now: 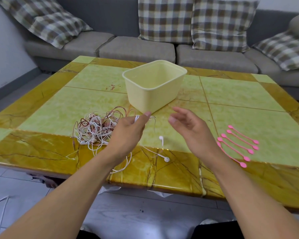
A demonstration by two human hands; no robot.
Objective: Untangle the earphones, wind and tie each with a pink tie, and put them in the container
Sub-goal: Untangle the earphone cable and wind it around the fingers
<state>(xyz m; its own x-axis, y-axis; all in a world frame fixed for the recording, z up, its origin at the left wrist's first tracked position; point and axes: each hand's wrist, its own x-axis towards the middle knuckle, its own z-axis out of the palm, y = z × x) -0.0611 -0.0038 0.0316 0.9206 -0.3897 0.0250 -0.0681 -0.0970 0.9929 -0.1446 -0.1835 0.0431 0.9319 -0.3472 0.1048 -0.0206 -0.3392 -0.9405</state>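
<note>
You are seated at a green and amber tiled surface (231,94), looking down at both your bare hands. Your left hand (128,128) hovers over the right edge of a tangle (97,130) of white and reddish-brown earphones. Its grip is closed on a white cord (128,163), pinched between thumb and fingers near the top of the hand. That cord trails back under your wrist toward the near edge of the surface and ends in two earbuds (164,149), which lie apart from the tangle, between your two forearms.

Your right hand (188,123) is raised beside the left, palm inward, fingers relaxed and loosely spread, grasping nothing.

A pale yellow container (145,94) stands just beyond both hands, with nothing visible inside it. Five pink ties (238,145) lie in a row to your right, well apart from the tangle and untouched.

This looks like the untangling step, at its very start: one white earphone seems partly drawn out, the others still knotted together. Next, you would likely bring the right hand in to steady the tangle or take the cord, then ease the white earphone free slowly, following it through each loop so the knots do not tighten.
</note>
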